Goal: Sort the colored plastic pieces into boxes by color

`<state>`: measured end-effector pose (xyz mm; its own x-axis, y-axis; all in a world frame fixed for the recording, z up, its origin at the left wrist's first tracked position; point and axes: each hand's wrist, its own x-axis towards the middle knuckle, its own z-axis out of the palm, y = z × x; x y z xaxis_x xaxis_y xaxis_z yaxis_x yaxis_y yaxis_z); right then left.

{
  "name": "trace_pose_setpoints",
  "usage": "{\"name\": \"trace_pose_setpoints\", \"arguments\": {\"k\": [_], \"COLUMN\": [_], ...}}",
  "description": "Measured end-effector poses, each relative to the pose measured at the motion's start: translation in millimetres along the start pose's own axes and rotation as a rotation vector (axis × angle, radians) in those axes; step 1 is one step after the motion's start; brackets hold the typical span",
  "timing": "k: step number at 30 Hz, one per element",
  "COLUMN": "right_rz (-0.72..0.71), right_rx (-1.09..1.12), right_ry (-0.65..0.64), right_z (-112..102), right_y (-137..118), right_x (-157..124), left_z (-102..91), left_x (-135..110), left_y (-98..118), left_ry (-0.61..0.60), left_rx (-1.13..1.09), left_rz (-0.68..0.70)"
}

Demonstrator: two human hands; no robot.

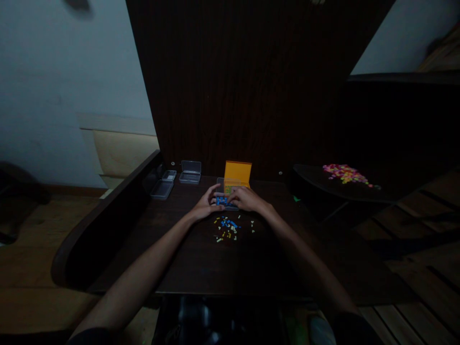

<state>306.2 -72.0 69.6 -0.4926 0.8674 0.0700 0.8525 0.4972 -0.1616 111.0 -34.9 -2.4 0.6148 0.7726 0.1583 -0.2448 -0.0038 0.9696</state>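
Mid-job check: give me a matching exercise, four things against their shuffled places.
1. Left hand
2. Orange box
3. Multicoloured pile
4. Loose blue, yellow and pale pieces

A. On the dark shelf at right
B. Behind the clear box of blue pieces
C. On the table, nearer the wearer than that box
D. At that clear box's left end

Pairs: 1-D, 2-B, 3-A, 4-C

I read this as a dim room in a home. Beneath the left hand (pixel 206 205) and right hand (pixel 247 197) lies a dark wooden counter (pixel 201 268); beyond them rises a tall wood panel (pixel 244 86). Left of the left hand, I see a plain pale wall (pixel 72 72) and brown floor (pixel 39 268).
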Motion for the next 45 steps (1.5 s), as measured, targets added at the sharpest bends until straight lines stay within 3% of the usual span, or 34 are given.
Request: {"name": "trace_pose_setpoints", "arguments": {"k": [13,45], "right_rz": [0.067,0.092], "right_rx": [0.017,-0.010], "right_ry": [-0.016,-0.075], "right_z": [-10.7,-7.0], "right_y": [-1.6,7.6], "right_x": [-8.0,-16.0], "left_z": [-0.9,-1.1], "left_x": [0.5,0.4], "left_y": [-0.9,-1.8], "left_ry": [-0.007,0.019], "left_rx": [-0.024,0.009], "left_rz": [0.014,0.003]}}
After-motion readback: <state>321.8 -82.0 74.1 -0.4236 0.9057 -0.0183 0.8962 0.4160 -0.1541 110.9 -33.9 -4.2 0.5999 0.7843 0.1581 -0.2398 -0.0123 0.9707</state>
